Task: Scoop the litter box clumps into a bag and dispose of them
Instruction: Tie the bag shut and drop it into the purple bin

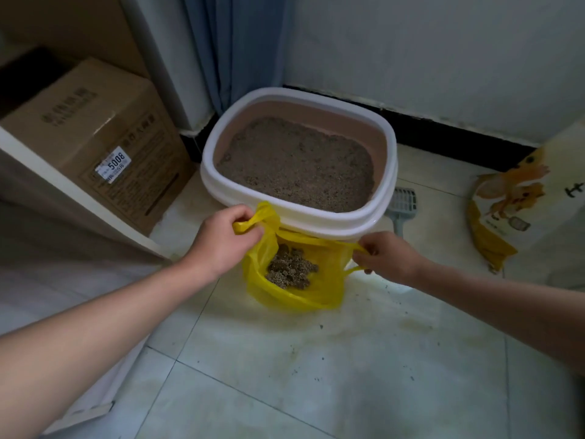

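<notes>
Left hand [221,242] and right hand [384,258]: fingers clamped on handles of yellow bag [294,293], clumps [289,270] inside, before litter box [316,213].

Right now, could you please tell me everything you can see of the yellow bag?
The bag is thin, translucent yellow plastic with two loop handles. It stands open on the tiled floor, just in front of the litter box. The left hand grips one handle and the right hand the other, spreading the mouth. Brownish-grey clumps lie at its bottom.
</notes>
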Motion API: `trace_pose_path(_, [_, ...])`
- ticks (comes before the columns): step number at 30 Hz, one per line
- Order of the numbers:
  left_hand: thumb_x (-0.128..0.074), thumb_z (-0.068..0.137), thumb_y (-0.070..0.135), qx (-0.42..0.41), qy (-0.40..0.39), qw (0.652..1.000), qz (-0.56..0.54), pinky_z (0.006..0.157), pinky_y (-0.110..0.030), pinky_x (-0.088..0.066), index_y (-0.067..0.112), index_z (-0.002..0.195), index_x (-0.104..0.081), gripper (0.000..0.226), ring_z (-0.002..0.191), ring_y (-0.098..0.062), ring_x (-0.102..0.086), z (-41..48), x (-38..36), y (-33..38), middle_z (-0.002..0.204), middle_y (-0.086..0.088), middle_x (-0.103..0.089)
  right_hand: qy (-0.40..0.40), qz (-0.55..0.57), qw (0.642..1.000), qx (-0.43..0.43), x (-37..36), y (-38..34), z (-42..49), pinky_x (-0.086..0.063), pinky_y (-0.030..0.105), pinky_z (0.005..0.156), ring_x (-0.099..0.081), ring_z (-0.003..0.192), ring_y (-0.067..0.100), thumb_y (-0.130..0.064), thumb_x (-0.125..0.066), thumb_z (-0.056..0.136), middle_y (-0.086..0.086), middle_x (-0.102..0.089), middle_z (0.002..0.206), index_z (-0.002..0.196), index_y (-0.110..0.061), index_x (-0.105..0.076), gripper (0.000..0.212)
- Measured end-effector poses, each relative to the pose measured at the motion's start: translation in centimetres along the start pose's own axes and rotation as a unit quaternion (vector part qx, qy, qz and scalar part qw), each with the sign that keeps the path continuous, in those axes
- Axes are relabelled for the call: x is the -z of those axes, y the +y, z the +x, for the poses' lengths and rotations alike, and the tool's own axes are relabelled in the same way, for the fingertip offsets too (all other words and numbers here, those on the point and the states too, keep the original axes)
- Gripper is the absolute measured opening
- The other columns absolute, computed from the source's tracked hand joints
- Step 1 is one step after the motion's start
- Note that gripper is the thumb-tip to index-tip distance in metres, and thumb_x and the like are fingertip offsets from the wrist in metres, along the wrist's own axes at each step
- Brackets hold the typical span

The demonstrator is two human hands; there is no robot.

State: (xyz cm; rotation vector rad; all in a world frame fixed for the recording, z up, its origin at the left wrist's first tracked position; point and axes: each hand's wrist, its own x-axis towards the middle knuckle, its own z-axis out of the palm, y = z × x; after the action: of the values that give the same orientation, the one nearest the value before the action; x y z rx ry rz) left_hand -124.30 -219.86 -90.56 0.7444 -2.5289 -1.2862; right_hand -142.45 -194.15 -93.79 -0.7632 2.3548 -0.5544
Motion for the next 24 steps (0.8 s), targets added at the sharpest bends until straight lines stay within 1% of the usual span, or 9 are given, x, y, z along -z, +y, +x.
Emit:
trace_pose_path(4, [-0.078, 0.084, 0.02, -0.045, 0.025, 0.998, -0.038, 0.063, -0.02, -0.041, 0.019, 0.08, -0.066, 0.012, 0.066, -0.003, -0.052, 0.2, -1.2, 2.3, 0.073, 0.008, -0.061, 0.066, 0.122, 0.986, 0.091, 2.9, -4.4, -1.2, -0.057, 0.028, 0.062, -0.068, 0.063, 0.009, -0.023, -0.066, 0.092, -0.001, -0.072, 0.071, 0.08, -0.018, -0.07, 0.013])
trace_pose_path(7, [-0.078, 0.084, 0.019, -0.068, 0.049, 0.994, -0.071, 0.063, -0.018, -0.042, 0.018, 0.081, -0.068, 0.011, 0.067, -0.001, -0.053, 0.7, -1.1, 4.4, 0.076, 0.007, -0.063, 0.087, 0.175, 0.974, 0.117, 4.6, -7.0, -1.6, -0.057, 0.029, 0.06, -0.066, 0.062, 0.008, -0.023, -0.066, 0.094, 0.0, -0.073, 0.073, 0.085, -0.016, -0.071, 0.012])
trace_pose_path(11, [-0.078, 0.084, 0.021, -0.092, 0.089, 0.986, -0.109, 0.062, -0.019, -0.043, 0.018, 0.079, -0.068, 0.012, 0.064, -0.003, -0.054, 1.3, -0.2, 6.6, 0.068, 0.01, -0.062, 0.099, 0.239, 0.957, 0.132, 5.6, -9.0, -2.1, -0.053, 0.03, 0.058, -0.062, 0.06, 0.01, -0.022, -0.066, 0.094, 0.007, -0.073, 0.074, 0.084, -0.013, -0.071, 0.014])
trace_pose_path(14, [-0.075, 0.085, 0.027, -0.112, 0.102, 0.982, -0.109, 0.061, -0.03, -0.046, 0.015, 0.074, -0.067, 0.018, 0.063, -0.011, -0.056, 1.8, 0.5, 7.7, 0.065, 0.006, -0.062, 0.113, 0.225, 0.958, 0.141, 5.9, -9.9, -2.2, -0.053, 0.036, 0.061, -0.066, 0.063, 0.019, -0.027, -0.066, 0.093, 0.011, -0.072, 0.077, 0.083, -0.02, -0.069, 0.013])
trace_pose_path(16, [-0.07, 0.086, 0.035, -0.169, 0.127, 0.977, -0.019, 0.062, -0.038, -0.048, 0.016, 0.073, -0.066, 0.024, 0.065, -0.017, -0.056, 2.1, 1.0, 8.2, 0.068, 0.002, -0.059, 0.125, 0.173, 0.965, 0.151, 5.9, -10.2, -2.0, -0.055, 0.04, 0.067, -0.07, 0.074, 0.022, -0.031, -0.067, 0.091, 0.004, -0.073, 0.082, 0.088, -0.024, -0.067, 0.008])
trace_pose_path(18, [-0.069, 0.087, 0.036, -0.226, 0.15, 0.96, 0.062, 0.061, -0.038, -0.047, 0.018, 0.074, -0.067, 0.022, 0.067, -0.015, -0.056, 2.3, 1.3, 8.7, 0.073, 0.004, -0.06, 0.14, 0.132, 0.968, 0.163, 5.9, -10.6, -2.0, -0.054, 0.028, 0.066, -0.067, 0.074, 0.006, -0.033, -0.069, 0.09, -0.011, -0.071, 0.09, 0.099, -0.027, -0.065, 0.012])
trace_pose_path(20, [-0.071, 0.088, 0.033, -0.25, 0.145, 0.956, 0.048, 0.061, -0.036, -0.047, 0.019, 0.076, -0.068, 0.019, 0.068, -0.013, -0.056, 2.3, 1.1, 9.6, 0.075, 0.005, -0.06, 0.136, 0.117, 0.966, 0.184, 5.8, -11.1, -1.9, -0.042, 0.014, 0.059, -0.056, 0.061, 0.0, -0.034, -0.07, 0.089, -0.017, -0.062, 0.077, 0.111, -0.03, -0.063, 0.024])
trace_pose_path(22, [-0.072, 0.088, 0.028, -0.256, 0.107, 0.961, 0.004, 0.061, -0.034, -0.045, 0.016, 0.075, -0.067, 0.018, 0.068, -0.013, -0.055, 2.5, 0.6, 10.3, 0.076, 0.004, -0.059, 0.122, 0.108, 0.962, 0.221, 5.5, -11.8, -1.7, -0.035, 0.019, 0.052, -0.042, 0.052, 0.003, -0.032, -0.071, 0.089, -0.009, -0.051, 0.061, 0.11, -0.032, -0.067, 0.021])
trace_pose_path(24, [-0.072, 0.088, 0.026, -0.266, 0.065, 0.962, -0.011, 0.063, -0.032, -0.046, 0.014, 0.077, -0.065, 0.018, 0.072, -0.013, -0.057, 2.6, -0.1, 10.7, 0.08, 0.004, -0.059, 0.118, 0.128, 0.955, 0.24, 5.2, -12.3, -1.3, -0.039, 0.032, 0.053, -0.043, 0.056, 0.004, -0.029, -0.071, 0.089, 0.001, -0.058, 0.063, 0.098, -0.025, -0.072, 0.01])
